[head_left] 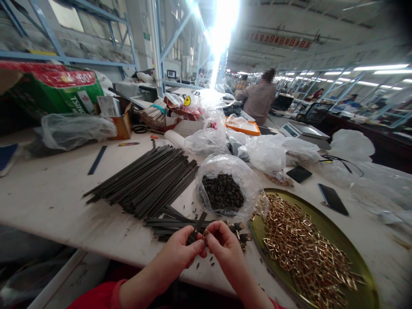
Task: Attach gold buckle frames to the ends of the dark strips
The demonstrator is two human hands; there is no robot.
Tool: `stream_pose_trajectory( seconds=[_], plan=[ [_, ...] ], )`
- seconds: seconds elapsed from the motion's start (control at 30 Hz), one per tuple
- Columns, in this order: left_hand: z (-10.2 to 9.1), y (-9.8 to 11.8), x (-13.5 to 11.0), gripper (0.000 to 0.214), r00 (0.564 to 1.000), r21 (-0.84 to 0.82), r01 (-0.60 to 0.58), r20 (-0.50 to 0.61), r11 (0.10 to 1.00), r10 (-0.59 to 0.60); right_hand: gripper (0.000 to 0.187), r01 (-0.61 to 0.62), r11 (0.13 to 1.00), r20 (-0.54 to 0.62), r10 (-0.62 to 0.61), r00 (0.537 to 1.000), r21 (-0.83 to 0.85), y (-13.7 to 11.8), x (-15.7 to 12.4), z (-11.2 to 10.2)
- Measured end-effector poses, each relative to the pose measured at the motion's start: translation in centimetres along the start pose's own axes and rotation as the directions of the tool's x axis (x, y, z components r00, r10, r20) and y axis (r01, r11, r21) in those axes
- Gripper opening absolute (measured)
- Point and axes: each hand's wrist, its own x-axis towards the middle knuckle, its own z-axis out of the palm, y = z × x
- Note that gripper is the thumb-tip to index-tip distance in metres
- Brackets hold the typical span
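Observation:
My left hand (pixel 180 249) pinches a dark flat strap (pixel 201 219), whose end sticks up past the fingers. Fingertips of my right hand (pixel 227 251) are closed on a small gold buckle (pixel 205 234), right against the strap. Just behind my hands lies a stack of dark straps (pixel 170 224), with buckles at its right end. A larger pile of straps (pixel 144 180) spreads to the left. Beyond my hands, a clear plastic bag (pixel 203 165) stands open with small black loop-like pieces (pixel 222 191) inside. Many gold buckles (pixel 299 249) fill a round tray (pixel 370 281) at right.
Small dark bits lie scattered around my hands. A phone (pixel 333 199) and a black square (pixel 299 174) rest beyond the tray. Plastic bags (pixel 264 150), an orange box (pixel 243 125) and a scale (pixel 304 130) crowd the back. Another person (pixel 259 101) is farther off.

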Motion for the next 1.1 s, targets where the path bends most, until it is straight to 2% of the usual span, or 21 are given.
stream_pose_trajectory(
  seconds=[0.1,0.27,0.33,0.47,0.7,0.83,1.0,1.1],
  plan=[
    [0.0,-0.1,0.0,0.030,0.997,0.094,-0.056,-0.044,0.994,0.060,0.018,-0.068,0.997,0.037,0.067,0.997,0.043,0.0,0.0,0.0],
    [-0.1,0.0,-0.1,0.030,0.996,0.156,-0.077,-0.036,0.985,0.084,0.026,-0.059,0.990,0.026,0.056,0.998,0.131,0.1,-0.3,-0.2],
    [-0.2,-0.1,-0.1,0.031,0.994,0.188,-0.087,-0.046,0.978,0.097,0.027,-0.120,0.962,0.051,0.111,0.993,0.246,0.0,-0.3,-0.4],
    [-0.4,0.0,-0.1,0.030,0.995,0.245,-0.092,-0.020,0.965,0.099,0.024,-0.297,0.867,0.199,0.235,0.952,0.400,0.1,-0.3,-1.1],
    [-0.9,1.2,-0.8,0.030,0.989,0.173,0.039,0.136,0.984,-0.063,0.025,-0.412,0.819,0.364,0.271,0.891,0.399,0.4,-0.5,-2.1],
    [-1.2,1.4,-1.0,0.030,0.972,0.112,0.092,0.205,0.989,-0.114,0.025,-0.437,0.824,0.406,0.282,0.869,0.362,0.7,-0.6,-2.2],
    [-1.5,1.3,-1.3,0.035,0.959,0.129,0.125,0.238,0.984,-0.154,0.026,-0.404,0.872,0.377,0.289,0.880,0.276,0.4,-0.8,-2.1],
    [-1.5,1.4,-1.6,0.036,0.966,0.138,0.100,0.224,0.985,-0.129,0.027,-0.354,0.914,0.326,0.279,0.903,0.197,-0.1,-1.0,-1.7]
  ],
)
